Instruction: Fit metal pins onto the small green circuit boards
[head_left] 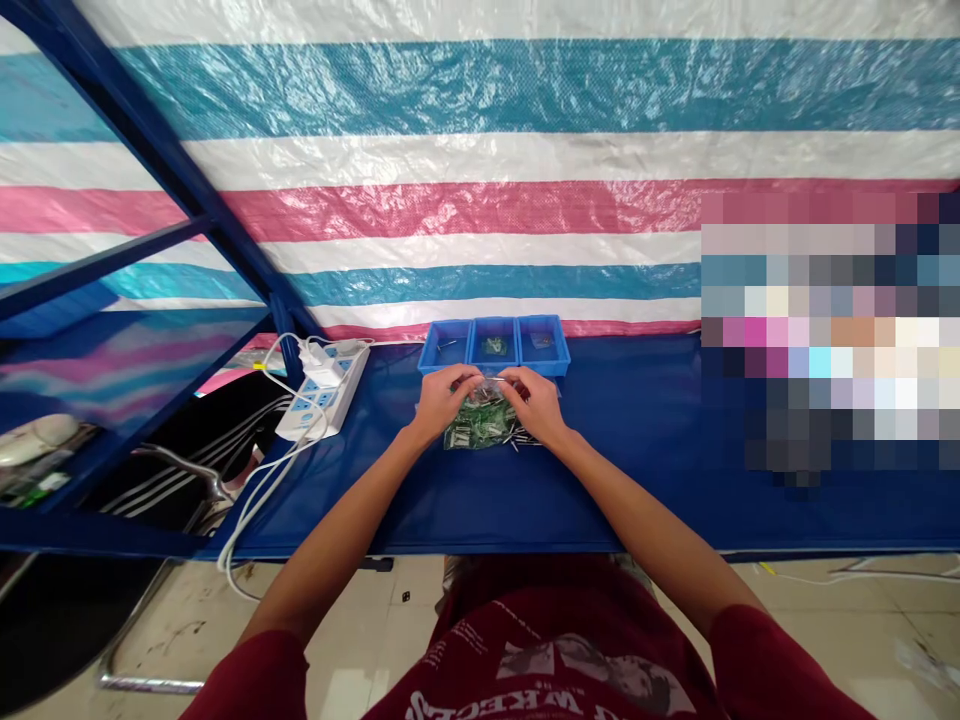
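My left hand (445,398) and my right hand (534,400) meet over the middle of the blue table, each with its fingers pinched on the edge of a small clear plastic bag (491,386) between them. Beneath and just in front of my hands lies a heap of green circuit pieces (480,425), partly hidden by the fingers. Several thin metal pins or screws (517,437) are scattered at its right side. Behind my hands stands a blue tray with three compartments (493,366); small parts lie in each one.
A white power strip (319,395) with a plug and looping white cables lies at the table's left. Blue metal framing (247,262) rises on the left. Striped plastic sheeting (465,90) hangs behind the blue table (637,430). The right side is pixelated.
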